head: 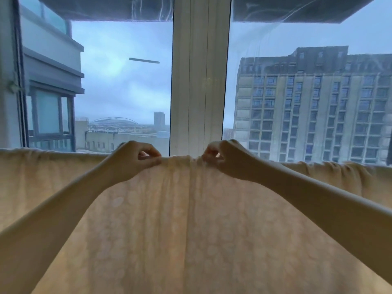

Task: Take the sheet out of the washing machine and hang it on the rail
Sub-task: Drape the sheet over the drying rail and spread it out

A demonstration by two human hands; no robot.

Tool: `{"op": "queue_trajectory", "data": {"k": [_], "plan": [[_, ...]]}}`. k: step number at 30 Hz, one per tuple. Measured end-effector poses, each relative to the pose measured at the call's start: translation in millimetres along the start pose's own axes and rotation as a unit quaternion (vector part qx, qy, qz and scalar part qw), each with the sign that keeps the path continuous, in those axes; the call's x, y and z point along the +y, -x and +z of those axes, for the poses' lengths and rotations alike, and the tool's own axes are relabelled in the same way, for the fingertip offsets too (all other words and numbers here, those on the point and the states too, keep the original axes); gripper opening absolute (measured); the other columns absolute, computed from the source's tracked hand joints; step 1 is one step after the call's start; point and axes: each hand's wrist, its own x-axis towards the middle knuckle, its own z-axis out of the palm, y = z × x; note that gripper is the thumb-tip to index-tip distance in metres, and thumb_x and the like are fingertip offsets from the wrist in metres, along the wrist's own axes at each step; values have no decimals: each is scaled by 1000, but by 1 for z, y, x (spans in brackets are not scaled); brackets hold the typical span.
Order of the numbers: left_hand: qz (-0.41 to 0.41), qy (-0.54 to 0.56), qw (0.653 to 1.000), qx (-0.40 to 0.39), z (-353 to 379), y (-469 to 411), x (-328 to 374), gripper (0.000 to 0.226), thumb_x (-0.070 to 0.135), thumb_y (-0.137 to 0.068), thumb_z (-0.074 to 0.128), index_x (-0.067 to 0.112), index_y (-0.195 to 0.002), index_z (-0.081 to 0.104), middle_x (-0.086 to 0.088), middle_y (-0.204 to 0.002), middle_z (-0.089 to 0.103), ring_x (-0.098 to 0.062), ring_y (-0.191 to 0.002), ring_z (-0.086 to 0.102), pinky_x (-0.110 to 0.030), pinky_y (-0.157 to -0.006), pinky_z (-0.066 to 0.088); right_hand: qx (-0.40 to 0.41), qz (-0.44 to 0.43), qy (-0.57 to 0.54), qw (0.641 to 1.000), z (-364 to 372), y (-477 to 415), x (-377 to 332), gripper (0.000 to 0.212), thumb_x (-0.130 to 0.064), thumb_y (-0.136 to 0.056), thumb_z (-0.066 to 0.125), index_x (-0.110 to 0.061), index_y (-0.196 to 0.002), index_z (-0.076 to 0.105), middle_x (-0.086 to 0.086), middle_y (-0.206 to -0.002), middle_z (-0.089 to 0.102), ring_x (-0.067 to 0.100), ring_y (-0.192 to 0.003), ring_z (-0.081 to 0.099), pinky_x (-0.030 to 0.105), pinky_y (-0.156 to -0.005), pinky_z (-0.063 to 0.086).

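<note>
A pale cream sheet (182, 219) with a faint white pattern hangs across the whole width of the view, draped over a rail that the cloth hides. Its top fold runs level from left to right, bunched into small gathers. My left hand (135, 160) pinches the top fold just left of the middle. My right hand (227, 159) pinches the same fold a little to the right. A short gathered stretch of cloth lies between the two hands. The washing machine is out of view.
Right behind the sheet stands a large window with a thick white frame post (199, 81) in the middle. Through the glass I see tall buildings and a grey sky. A dark window frame (21, 81) runs down the left side.
</note>
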Motion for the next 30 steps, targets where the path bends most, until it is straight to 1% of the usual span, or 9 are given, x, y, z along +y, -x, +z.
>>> {"op": "queue_trajectory", "data": {"k": [4, 7, 13, 17, 20, 22, 24, 26, 30], "plan": [[-15, -50, 998, 19, -12, 12, -27, 20, 46, -81, 67, 32, -95, 69, 17, -90, 68, 3, -83, 61, -23, -78, 50, -19, -38, 18, 999, 13, -12, -17, 28, -32, -96, 51, -9, -100, 66, 5, -89, 69, 8, -70, 63, 27, -73, 56], [-20, -50, 998, 30, -26, 22, -53, 13, 46, -80, 65, 43, -92, 61, 21, -90, 66, 3, -81, 61, -19, -73, 49, -8, -59, 43, 997, 25, -26, -28, 31, -38, -96, 47, -12, -99, 64, 3, -86, 69, 13, -71, 66, 34, -69, 58], [-17, -16, 997, 70, -51, 34, -97, 25, 51, -69, 63, 45, -94, 63, 24, -89, 68, 6, -83, 64, -23, -81, 52, 28, -72, 43, 996, 55, -46, -65, 26, -41, -95, 50, -20, -104, 62, -4, -94, 66, 9, -74, 62, 30, -68, 56], [-15, 46, 993, 108, -61, 32, -114, 9, 36, -76, 69, 41, -84, 69, 29, -78, 69, 8, -83, 64, -14, -79, 47, 52, -55, 51, 996, 69, -55, -85, 27, -38, -96, 49, -21, -98, 70, -8, -88, 68, 8, -72, 63, 33, -69, 56], [3, 54, 988, 148, -58, 28, -123, 12, 22, -84, 70, 30, -75, 70, 15, -72, 71, 0, -73, 64, -23, -73, 49, 90, -12, 70, 993, 75, -58, -99, 27, -35, -97, 50, -21, -97, 72, -5, -81, 72, 11, -67, 65, 34, -67, 56], [22, 37, 989, 138, -54, 26, -124, 11, 23, -87, 66, 24, -77, 67, 12, -69, 67, -2, -68, 62, -30, -71, 51, 101, 22, 117, 988, 79, -62, -111, 27, -34, -98, 47, -22, -93, 71, -5, -73, 69, 11, -61, 62, 32, -65, 54], [42, 33, 989, 141, -55, 20, -124, 12, 25, -89, 63, 24, -78, 65, 15, -69, 64, 2, -67, 59, -24, -67, 49, 112, 41, 160, 980, 81, -71, -130, 28, -32, -99, 45, -21, -90, 69, -4, -67, 65, 11, -58, 59, 28, -63, 51], [42, 54, 983, 169, -64, 11, -125, 13, 22, -90, 62, 19, -78, 66, 11, -69, 65, 2, -67, 58, -15, -64, 43, 147, 56, 145, 977, 84, -88, -148, 26, -27, -98, 46, -19, -88, 69, -4, -65, 63, 12, -56, 58, 29, -62, 51], [37, 57, 981, 180, -83, 6, -144, 10, 21, -87, 64, 18, -78, 68, 6, -73, 69, -9, -73, 63, -26, -71, 46, 153, 77, 93, 981, 102, -111, -171, 27, -23, -96, 50, -15, -74, 62, -7, -58, 55, 9, -52, 53, 22, -50, 39]]}}
